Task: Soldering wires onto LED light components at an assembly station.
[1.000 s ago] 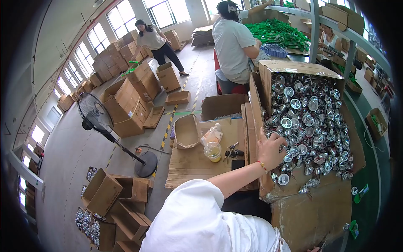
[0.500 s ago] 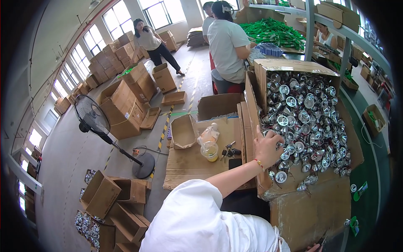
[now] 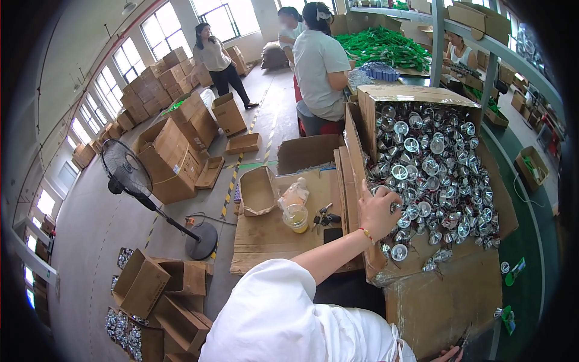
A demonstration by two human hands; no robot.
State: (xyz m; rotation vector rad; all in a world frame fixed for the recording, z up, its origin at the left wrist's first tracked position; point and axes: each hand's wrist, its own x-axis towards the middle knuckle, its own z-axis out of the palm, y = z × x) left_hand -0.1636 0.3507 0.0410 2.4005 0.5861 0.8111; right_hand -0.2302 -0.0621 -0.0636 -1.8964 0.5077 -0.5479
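A large opened cardboard box (image 3: 416,95) lies on its side and holds a heap of silver reflector cups (image 3: 431,169) with thin dark wires. My left hand (image 3: 379,212) is at the heap's near left edge, beside the box's side flap. Its fingers are curled, with a shiny silver reflector cup partly showing beneath them. Low at the bottom edge, my right hand (image 3: 447,354) shows only in part. Its fingers are bent together near some dark, thin strands; what they hold is hidden.
Left of the box, a cardboard-topped surface (image 3: 253,241) carries a plastic cup (image 3: 295,218), keys (image 3: 322,217) and a shallow carton (image 3: 258,190). A standing fan (image 3: 126,166) and stacked cartons (image 3: 175,160) stand on the floor. Seated people work beyond, near a green heap (image 3: 380,47).
The whole view has shifted slightly. My left hand stays at the heap's edge with fingers curled. The person standing by the cartons has turned the head, and a seated person's head has moved left.
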